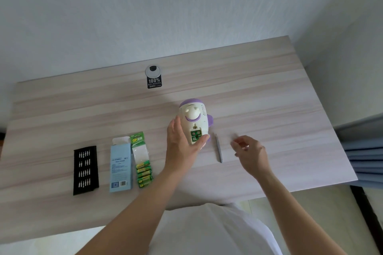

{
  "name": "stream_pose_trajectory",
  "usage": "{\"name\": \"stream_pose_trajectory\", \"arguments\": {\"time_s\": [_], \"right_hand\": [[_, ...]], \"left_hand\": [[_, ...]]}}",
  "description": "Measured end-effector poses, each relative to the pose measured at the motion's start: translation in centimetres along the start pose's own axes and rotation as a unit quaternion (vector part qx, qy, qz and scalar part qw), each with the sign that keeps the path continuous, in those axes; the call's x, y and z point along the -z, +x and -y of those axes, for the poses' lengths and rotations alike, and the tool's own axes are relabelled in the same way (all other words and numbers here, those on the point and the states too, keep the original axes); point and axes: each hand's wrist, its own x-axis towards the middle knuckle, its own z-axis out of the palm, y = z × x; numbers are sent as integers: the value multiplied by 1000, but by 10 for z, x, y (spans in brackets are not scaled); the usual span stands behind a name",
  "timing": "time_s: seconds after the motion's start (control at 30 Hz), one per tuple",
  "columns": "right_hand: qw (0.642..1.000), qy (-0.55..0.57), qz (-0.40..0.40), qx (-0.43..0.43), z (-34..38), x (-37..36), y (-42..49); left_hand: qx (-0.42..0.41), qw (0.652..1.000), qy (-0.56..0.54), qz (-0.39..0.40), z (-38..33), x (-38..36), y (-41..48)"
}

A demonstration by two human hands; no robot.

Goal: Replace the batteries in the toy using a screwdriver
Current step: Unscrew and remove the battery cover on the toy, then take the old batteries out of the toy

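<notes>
Toy [193,118] sits mid-table [269,93], left hand [182,143] wrapped round its body to steady it, open bay with green cells facing up. Right hand [248,151] hovers just right, fingers loosely bent; can't tell if they pinch anything. The screwdriver [218,149] lies parked between hand and toy, with fresh batteries [143,170] waiting to the left.

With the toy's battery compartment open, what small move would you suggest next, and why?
Probably bring the right hand to the open compartment and lift out a battery: the left hand steadies the toy, and the screwdriver lies set down.
</notes>
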Motion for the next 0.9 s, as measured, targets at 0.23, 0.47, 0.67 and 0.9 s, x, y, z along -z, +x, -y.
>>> {"name": "stream_pose_trajectory", "arguments": {"time_s": [0.23,0.47,0.67,0.9], "right_hand": [[981,142,93,-89,8,-32,-19],[935,267,162,-167,25,-49,-24],[843,409,218,-275,42,-63,-32],[667,640,222,-310,81,-60,-40]], "left_hand": [[35,998,12,-58,-24,-18,12],[61,995,-37,-75,-21,-16,13],[93,987,-101,-86,-28,-8,9],[99,962,-241,-78,-49,13,-3]]}}
